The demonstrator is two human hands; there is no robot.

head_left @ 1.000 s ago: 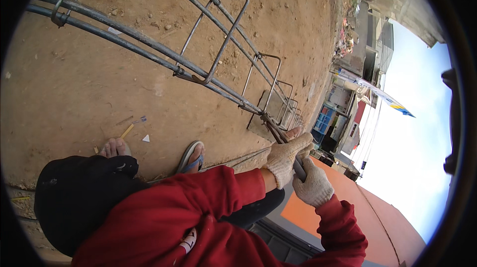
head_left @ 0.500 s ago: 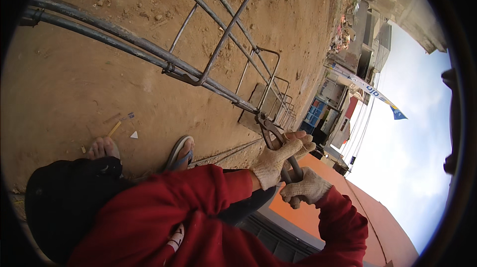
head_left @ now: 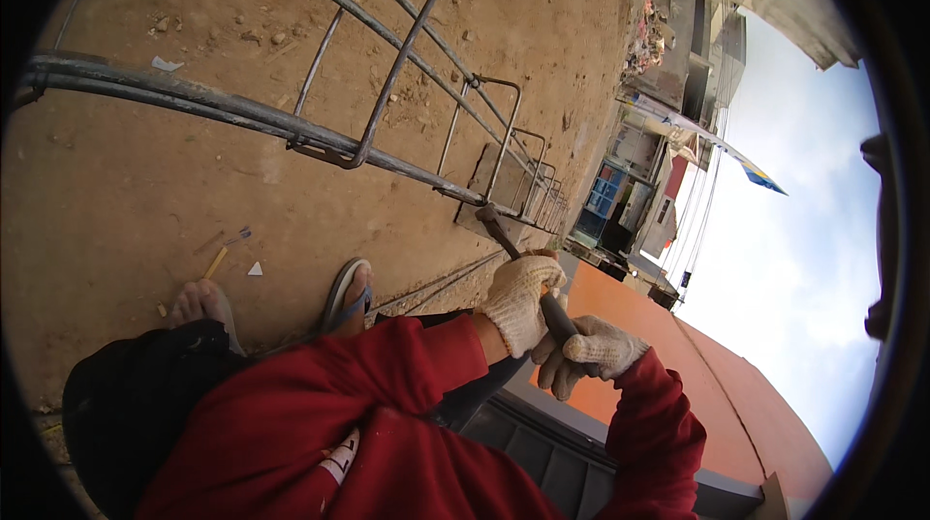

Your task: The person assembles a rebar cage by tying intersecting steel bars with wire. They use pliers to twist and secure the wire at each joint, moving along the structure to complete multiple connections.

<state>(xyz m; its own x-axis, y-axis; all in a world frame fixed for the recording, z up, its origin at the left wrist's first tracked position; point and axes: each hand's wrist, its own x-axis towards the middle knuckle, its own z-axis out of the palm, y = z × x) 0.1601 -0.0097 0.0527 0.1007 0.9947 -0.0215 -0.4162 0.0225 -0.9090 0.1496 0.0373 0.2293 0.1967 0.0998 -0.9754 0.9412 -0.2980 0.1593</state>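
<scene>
Head view: my gloved left hand (head_left: 521,301) is closed around a pair of rusty pincers (head_left: 498,230), whose head is at the near bars of a steel rebar cage (head_left: 326,136); contact cannot be confirmed. My gloved right hand (head_left: 603,348), fingers half curled, has hold of the grey handle end.

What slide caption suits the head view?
Gloved left hand and right hand gripping a long-handled tool at a rebar cage.
</scene>
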